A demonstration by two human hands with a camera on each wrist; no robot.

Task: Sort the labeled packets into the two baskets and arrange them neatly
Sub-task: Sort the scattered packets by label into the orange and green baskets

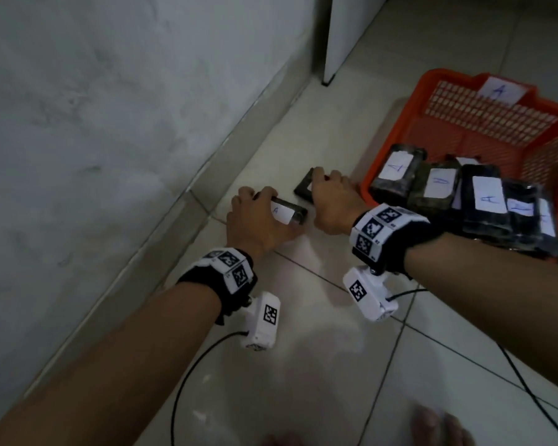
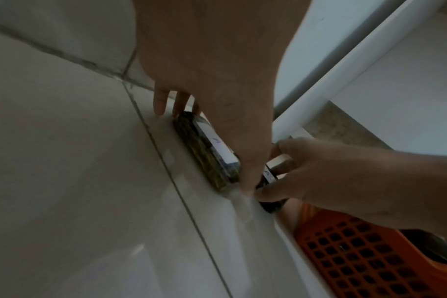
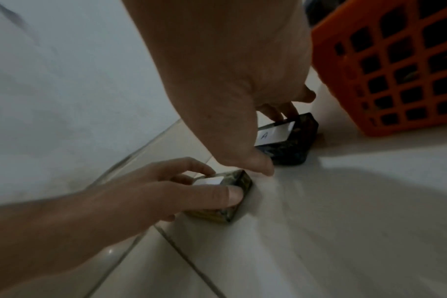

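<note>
Both hands are down on the tiled floor (image 1: 303, 365), each taking 1 of the last 2 loose packets: the left hand (image 1: 255, 220) has thumb and fingers curled round the left packet (image 1: 285, 212), whose white label shows an A, and the right hand (image 1: 331, 201) pinches the right packet (image 3: 290, 139), also marked A, just beside the orange basket (image 1: 484, 123). That basket carries an A tag and already has about 5 labelled packets (image 1: 464, 194) standing in a row along its near side, mostly A as far as the labels read. Only a green sliver at the right edge hints at the 2nd basket, so its contents cannot be judged. Sorting looks well advanced; these 2 remain, plus tidying the row.
</note>
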